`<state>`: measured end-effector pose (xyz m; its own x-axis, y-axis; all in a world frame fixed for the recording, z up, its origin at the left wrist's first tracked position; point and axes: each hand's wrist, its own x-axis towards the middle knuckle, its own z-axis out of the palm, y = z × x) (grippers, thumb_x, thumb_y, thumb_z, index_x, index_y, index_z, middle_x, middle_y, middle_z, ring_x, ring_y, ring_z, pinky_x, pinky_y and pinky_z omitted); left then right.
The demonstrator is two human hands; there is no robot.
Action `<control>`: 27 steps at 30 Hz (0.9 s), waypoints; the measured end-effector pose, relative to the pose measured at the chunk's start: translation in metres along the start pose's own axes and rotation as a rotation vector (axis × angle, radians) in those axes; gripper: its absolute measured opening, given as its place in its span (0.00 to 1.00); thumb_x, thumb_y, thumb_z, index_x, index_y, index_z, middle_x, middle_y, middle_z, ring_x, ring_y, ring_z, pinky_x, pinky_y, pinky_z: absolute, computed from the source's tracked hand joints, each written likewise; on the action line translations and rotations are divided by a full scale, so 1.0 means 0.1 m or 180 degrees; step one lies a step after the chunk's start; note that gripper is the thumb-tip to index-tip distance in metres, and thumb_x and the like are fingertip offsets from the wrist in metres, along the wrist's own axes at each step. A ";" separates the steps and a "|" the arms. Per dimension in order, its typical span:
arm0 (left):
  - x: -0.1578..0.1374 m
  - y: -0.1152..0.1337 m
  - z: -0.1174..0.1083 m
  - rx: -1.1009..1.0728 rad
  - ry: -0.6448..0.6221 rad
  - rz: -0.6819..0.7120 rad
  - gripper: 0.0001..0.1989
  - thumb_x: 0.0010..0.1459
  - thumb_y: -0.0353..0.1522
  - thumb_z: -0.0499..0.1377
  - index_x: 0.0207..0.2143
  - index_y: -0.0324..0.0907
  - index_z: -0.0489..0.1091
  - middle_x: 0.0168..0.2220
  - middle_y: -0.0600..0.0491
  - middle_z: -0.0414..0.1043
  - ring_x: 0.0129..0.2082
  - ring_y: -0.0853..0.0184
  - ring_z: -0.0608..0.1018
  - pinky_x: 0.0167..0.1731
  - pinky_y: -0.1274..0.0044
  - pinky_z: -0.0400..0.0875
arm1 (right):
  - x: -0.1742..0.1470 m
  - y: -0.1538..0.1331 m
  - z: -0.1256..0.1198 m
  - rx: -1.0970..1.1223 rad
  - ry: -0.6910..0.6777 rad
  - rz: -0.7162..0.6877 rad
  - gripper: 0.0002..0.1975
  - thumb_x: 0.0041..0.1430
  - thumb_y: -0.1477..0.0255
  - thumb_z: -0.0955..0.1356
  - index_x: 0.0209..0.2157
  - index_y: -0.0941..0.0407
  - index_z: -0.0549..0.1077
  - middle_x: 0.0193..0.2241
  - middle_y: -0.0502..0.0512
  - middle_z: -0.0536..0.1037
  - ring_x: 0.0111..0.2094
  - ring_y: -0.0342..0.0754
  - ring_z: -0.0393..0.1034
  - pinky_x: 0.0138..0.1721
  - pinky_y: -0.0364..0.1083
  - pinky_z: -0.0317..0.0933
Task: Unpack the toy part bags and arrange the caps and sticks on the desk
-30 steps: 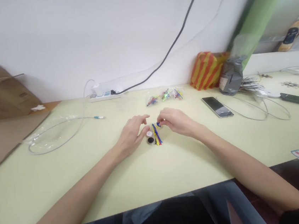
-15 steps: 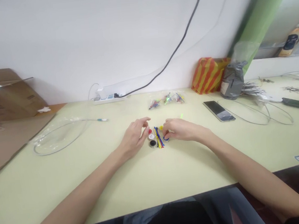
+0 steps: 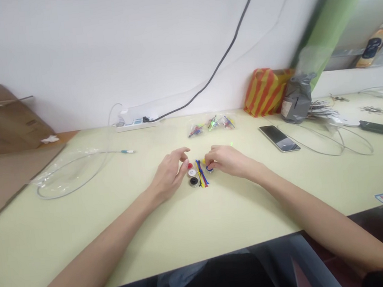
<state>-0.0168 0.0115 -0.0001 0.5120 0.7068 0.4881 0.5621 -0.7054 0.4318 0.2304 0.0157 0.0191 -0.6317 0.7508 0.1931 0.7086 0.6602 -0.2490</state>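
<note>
Right hand's (image 3: 229, 160) grip pinches small blue ring (image 3: 209, 168).

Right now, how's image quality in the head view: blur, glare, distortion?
Head view: even soft light, faint shadows under the left hand and right hand; wide-angle bending at the table edges; glare on the phone screen; small coloured parts too soft to identify.

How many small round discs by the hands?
4 visible: red disc at the left hand, white disc, black disc nearest, blue disc at the right hand. Fingers may hide more.
</note>
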 end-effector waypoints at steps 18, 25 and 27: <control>0.00 0.04 -0.01 -0.0013 -0.0098 -0.0075 0.17 0.73 0.37 0.46 0.59 0.43 0.59 0.44 0.50 0.73 0.46 0.61 0.74 0.52 0.67 0.66 | -0.04 0.04 0.01 0.0049 -0.0033 0.0495 0.16 0.61 0.85 0.64 0.48 0.56 0.66 0.39 0.56 0.77 0.40 0.48 0.70 0.38 0.43 0.56; 0.01 0.02 0.01 -0.0022 -0.0094 -0.0058 0.17 0.72 0.36 0.46 0.59 0.42 0.59 0.44 0.50 0.73 0.46 0.61 0.75 0.52 0.67 0.66 | -0.03 0.02 0.09 0.0205 0.0076 0.0440 0.16 0.62 0.84 0.62 0.50 0.56 0.66 0.40 0.56 0.77 0.39 0.47 0.70 0.38 0.43 0.57; 0.01 0.02 0.01 -0.0017 -0.0087 -0.0055 0.17 0.73 0.37 0.46 0.59 0.42 0.59 0.44 0.50 0.73 0.46 0.61 0.75 0.52 0.67 0.66 | -0.03 0.01 0.08 0.0236 0.0077 0.0450 0.18 0.62 0.85 0.62 0.51 0.56 0.66 0.40 0.56 0.77 0.39 0.48 0.70 0.39 0.43 0.57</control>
<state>-0.0147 0.0105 0.0004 0.5199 0.7200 0.4597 0.5675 -0.6934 0.4440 0.2304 0.0143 0.0104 -0.5190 0.8369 0.1737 0.7641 0.5454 -0.3445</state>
